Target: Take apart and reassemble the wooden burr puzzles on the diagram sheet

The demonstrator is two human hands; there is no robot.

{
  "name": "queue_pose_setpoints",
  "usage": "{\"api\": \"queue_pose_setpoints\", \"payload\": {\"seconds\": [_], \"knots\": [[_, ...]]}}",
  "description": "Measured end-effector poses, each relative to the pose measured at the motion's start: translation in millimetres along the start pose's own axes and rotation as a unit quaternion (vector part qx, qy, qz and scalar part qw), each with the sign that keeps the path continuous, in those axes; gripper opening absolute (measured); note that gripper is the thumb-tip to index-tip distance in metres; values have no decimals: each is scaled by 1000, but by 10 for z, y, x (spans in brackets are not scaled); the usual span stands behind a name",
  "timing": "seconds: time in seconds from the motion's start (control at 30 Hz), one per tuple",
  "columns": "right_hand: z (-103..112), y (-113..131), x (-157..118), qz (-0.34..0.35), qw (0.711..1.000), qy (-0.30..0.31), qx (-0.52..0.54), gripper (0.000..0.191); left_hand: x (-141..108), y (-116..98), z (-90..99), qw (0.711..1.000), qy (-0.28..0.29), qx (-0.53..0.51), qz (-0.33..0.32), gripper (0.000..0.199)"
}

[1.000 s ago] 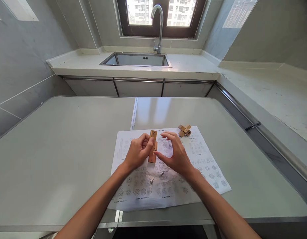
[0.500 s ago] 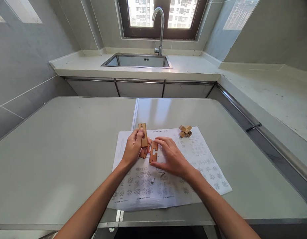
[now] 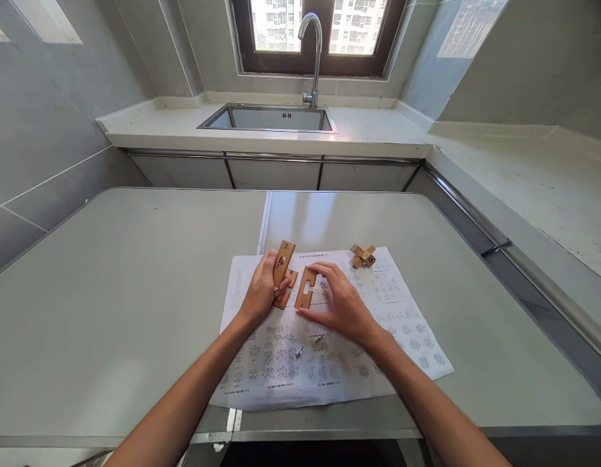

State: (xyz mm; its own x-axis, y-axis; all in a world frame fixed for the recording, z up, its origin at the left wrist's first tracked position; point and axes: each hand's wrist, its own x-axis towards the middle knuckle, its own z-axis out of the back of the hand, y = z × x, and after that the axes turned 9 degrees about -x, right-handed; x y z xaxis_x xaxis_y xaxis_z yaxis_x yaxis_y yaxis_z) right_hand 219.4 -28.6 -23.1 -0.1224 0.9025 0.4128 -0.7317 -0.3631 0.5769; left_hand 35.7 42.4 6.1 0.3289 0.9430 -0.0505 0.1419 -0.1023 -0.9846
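Note:
My left hand (image 3: 262,285) grips a flat wooden puzzle piece (image 3: 283,258) marked "2", with an oval hole in it. Partly hidden behind those fingers is another wooden piece (image 3: 282,300) with a notch. Between the thumb and fingers of my right hand (image 3: 337,299) is a slotted wooden puzzle piece (image 3: 305,288), held by its two ends. Both hands are over a printed instruction sheet (image 3: 291,383) covered in small diagrams. An assembled wooden burr puzzle (image 3: 363,255) rests at the sheet's upper right corner.
The sheet lies on a pale folding table (image 3: 135,292) with a seam down its middle. Beyond the table are a counter with a sink (image 3: 276,118) and a tall faucet (image 3: 314,58). A metal rail (image 3: 505,250) runs along the right side.
The piece marked "2" has tilted to the right in my left hand, showing its hole more. My right hand has moved its slotted piece slightly up and right, tilting it.

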Motion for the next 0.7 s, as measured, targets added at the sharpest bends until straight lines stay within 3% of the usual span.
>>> {"api": "queue_pose_setpoints", "payload": {"seconds": [0.1,0.3,0.47,0.7], "knots": [[-9,-11,-2,-11,1000,4,-22,74,17,-2,16,997,24,-66,30,51],[-39,-34,-7,-1,998,20,-61,68,48,20,36,998,-9,-56,10,42],[-74,-20,-39,71,993,61,-70,65,41,16,23,996,-45,-73,-2,41],[-151,64,-54,159,982,90,-56,60,47,38,18,995,-49,-86,-8,39]]}}
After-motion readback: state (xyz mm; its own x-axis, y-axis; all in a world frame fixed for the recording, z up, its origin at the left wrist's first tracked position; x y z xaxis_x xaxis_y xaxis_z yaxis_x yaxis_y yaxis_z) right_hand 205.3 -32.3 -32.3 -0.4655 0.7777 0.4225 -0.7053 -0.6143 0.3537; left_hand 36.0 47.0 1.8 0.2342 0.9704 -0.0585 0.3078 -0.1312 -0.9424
